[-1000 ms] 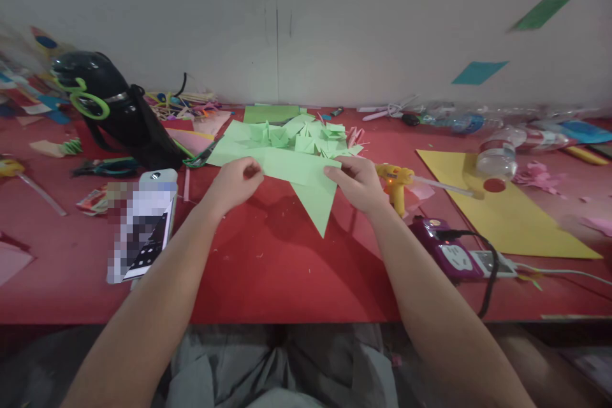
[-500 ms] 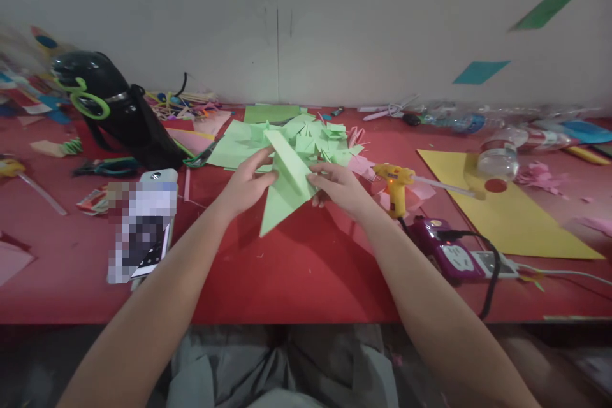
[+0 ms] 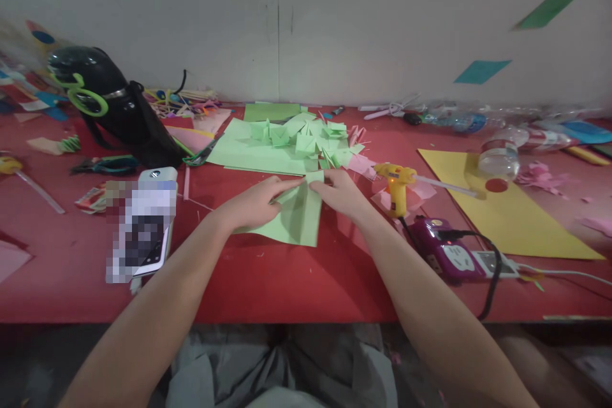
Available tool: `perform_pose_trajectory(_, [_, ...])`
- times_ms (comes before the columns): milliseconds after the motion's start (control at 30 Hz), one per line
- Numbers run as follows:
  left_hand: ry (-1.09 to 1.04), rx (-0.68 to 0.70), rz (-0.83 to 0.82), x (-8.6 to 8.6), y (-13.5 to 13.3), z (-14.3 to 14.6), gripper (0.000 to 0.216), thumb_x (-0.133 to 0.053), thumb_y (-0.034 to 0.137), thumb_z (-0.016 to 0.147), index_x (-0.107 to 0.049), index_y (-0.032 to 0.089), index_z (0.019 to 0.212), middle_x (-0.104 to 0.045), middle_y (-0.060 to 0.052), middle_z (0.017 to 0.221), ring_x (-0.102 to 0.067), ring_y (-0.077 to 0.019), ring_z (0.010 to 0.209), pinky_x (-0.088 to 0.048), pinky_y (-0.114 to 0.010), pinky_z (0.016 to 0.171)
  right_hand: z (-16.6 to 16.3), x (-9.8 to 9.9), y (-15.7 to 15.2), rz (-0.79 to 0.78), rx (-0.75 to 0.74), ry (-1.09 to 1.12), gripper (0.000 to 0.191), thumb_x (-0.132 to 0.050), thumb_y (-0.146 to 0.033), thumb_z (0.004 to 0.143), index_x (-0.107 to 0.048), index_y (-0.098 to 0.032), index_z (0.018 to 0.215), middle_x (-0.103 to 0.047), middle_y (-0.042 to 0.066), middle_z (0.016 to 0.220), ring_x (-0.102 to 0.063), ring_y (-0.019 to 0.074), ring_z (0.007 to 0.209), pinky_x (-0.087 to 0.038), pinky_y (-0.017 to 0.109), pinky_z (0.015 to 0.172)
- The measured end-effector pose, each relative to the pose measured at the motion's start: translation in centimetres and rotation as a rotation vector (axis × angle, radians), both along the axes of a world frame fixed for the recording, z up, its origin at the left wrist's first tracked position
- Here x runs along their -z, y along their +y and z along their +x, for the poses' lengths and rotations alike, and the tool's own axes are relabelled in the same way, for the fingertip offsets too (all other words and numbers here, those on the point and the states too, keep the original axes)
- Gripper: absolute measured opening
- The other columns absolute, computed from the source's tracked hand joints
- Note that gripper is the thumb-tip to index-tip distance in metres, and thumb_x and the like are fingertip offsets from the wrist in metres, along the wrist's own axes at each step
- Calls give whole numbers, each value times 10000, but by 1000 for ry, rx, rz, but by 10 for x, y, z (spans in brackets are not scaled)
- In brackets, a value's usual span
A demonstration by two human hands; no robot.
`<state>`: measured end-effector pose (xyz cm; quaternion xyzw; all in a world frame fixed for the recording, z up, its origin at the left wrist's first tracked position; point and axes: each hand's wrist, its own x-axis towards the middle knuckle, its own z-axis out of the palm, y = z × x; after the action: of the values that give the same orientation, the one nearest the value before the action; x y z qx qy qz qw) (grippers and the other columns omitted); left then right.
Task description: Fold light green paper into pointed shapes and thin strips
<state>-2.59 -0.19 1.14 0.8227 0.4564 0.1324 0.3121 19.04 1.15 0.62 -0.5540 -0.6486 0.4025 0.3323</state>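
A folded light-green paper [image 3: 299, 217] lies flat on the red table [image 3: 287, 280] in front of me. My left hand [image 3: 258, 201] rests on its left part with fingers stretched out flat toward the fold. From the right, my right hand [image 3: 337, 192] presses its fingertips on the paper's upper edge. Both hands touch the sheet and meet near its top middle. Behind it lies a pile of green sheets and small folded green pieces [image 3: 291, 140].
A phone [image 3: 146, 223] lies at the left, with a black helmet [image 3: 112, 105] behind it. A yellow glue gun [image 3: 394, 182], a purple power strip [image 3: 449, 255], a yellow sheet [image 3: 516, 210] and a plastic bottle [image 3: 497, 159] are at the right. Scraps and tools line the wall.
The green paper was held up in both hands, was turned over, and now lies flat on the table. Both hands have come down onto it, pressing it.
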Motion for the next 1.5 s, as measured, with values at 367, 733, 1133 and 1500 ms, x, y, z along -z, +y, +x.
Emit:
perform_pose_trajectory(367, [58,-68,92,-3,1,4,358,-563,435,841,-663,234,1120,-658,-59,1004,-612,-211,832,-462,-321,698,7,12,12,136,-73,-163,205,-575,-212,825,-744,-147,922,-712,53,866,-597,161,740,-447,298,738])
perform_pose_trajectory(733, [277,31,246,6,1,16,562,-454,329,860,-533,286,1415,-535,-91,1089,-584,-235,897,-450,-344,742,15,17,13,169,59,-329,135,-665,-232,787,-644,-167,904,-691,66,865,-595,165,743,-453,295,713])
perform_pose_trajectory(1133, [388,32,275,6,1,22,557,-397,352,889,-502,304,1434,-539,-102,1102,-585,-244,834,-429,-345,670,15,19,13,152,33,-421,54,-638,-227,793,-622,-179,813,-651,38,762,-565,158,689,-411,273,635])
perform_pose_trajectory(1500, [214,-31,229,9,1,21,537,-462,382,894,-493,289,1422,-575,-94,1113,-605,-263,941,-455,-341,717,15,19,15,151,2,-188,154,-660,-326,791,-636,-177,823,-647,32,754,-572,155,682,-438,284,645])
